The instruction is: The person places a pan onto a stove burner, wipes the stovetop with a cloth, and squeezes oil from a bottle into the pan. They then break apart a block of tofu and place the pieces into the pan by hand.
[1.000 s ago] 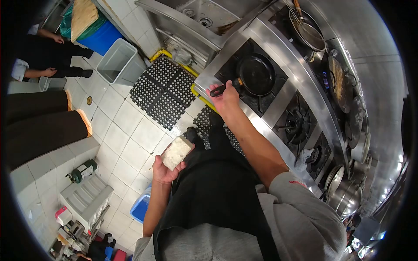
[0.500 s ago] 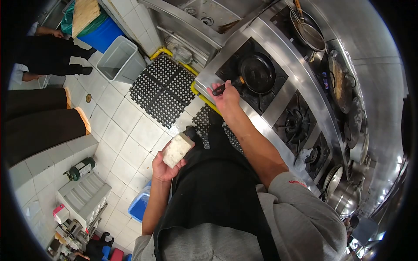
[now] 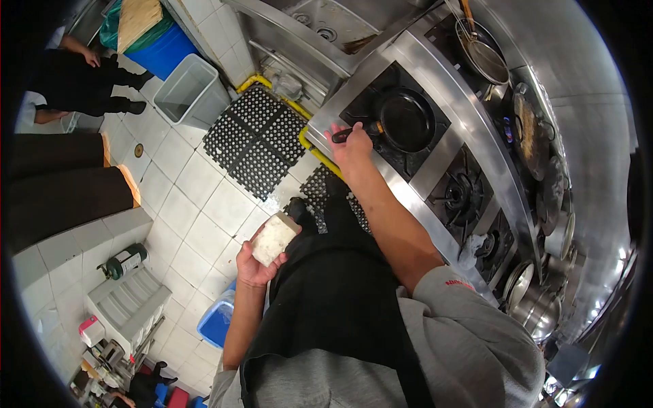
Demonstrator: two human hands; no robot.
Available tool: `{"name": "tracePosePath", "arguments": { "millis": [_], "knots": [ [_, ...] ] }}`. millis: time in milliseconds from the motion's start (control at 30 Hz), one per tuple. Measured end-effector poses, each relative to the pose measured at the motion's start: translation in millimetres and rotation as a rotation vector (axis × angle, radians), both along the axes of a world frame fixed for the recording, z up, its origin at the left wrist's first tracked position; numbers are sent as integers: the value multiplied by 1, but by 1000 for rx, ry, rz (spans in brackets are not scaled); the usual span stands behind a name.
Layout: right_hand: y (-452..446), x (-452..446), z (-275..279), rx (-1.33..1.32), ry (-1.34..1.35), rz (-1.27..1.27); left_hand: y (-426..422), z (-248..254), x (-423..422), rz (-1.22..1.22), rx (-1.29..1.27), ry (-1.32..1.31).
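A pale, off-white block (image 3: 275, 239) rests in my left hand (image 3: 256, 265), with the fingers and thumb around its lower part, in front of my black apron. My right hand (image 3: 352, 144) is wrapped round the handle of a black frying pan (image 3: 407, 120). The pan sits on the grate of the nearest stove burner (image 3: 367, 102), and its inside is dark with nothing visible in it. Part of the handle is hidden by my fingers.
Two more burners (image 3: 460, 192) lie along the steel stove, with pots and a flat pan (image 3: 526, 134) behind them. A sink (image 3: 326, 20) is beyond. Black mats (image 3: 256, 141), a grey bin (image 3: 190, 92) and a blue bin (image 3: 218, 321) are on the floor. Another person (image 3: 81, 85) stands far left.
The frying pan has shifted slightly to the right, with my right hand still on its handle. My left hand and the block have moved very little. The other person's arm has moved.
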State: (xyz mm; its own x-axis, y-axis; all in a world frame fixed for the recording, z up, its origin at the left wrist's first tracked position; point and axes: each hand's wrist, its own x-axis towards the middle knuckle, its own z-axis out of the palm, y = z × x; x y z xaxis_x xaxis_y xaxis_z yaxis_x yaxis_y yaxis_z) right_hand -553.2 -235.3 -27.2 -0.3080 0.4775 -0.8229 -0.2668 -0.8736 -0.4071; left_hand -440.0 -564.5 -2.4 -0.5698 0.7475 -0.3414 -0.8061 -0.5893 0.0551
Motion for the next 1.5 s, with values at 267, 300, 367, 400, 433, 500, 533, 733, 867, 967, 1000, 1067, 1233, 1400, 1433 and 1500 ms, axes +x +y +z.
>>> {"name": "tracePosePath", "arguments": {
  "millis": [267, 300, 367, 400, 433, 500, 533, 733, 867, 967, 1000, 1067, 1233, 1400, 1433, 1500],
  "knots": [
    [7, 0, 0, -53, -24, 4, -9, -10, 3, -5, -119, 14],
    [7, 1, -1, -57, -14, -4, -8, -10, 2, -6, -116, 10],
    [9, 2, -4, -67, 5, -20, -5, -12, 0, -5, -118, 5],
    [9, 2, -10, -62, 15, -12, -4, -12, -1, -2, -121, 5],
    [9, 4, -16, -57, 25, -5, -4, -13, -1, 0, -125, 3],
    [8, 6, -22, -58, 36, 7, -5, -14, -2, 4, -118, 5],
    [9, 6, -22, -66, 36, 11, -4, -15, -2, 5, -115, 6],
    [4, 7, -7, -56, -10, 34, 0, -12, -9, -15, -127, 24],
    [8, 10, -17, -67, 6, 77, 8, -9, -16, -37, -95, 40],
    [3, 31, -20, -76, 79, 182, 11, -1, -19, -47, -71, 28],
    [-4, 42, -15, -45, 6, 262, 15, 1, -20, -45, -77, 5],
    [-25, 68, 13, 52, -42, 581, 19, 11, -26, -52, -96, -2],
    [-45, 103, 89, 302, 235, 1288, 43, 25, -49, -186, -147, 143],
    [-33, 108, 107, 491, 297, 1456, 67, 35, -56, -280, -207, 191],
    [-30, 108, 109, 490, 291, 1459, 70, 35, -55, -280, -216, 186],
    [-25, 112, 109, 438, 287, 1426, 73, 33, -56, -297, -236, 173]
  ]
}}
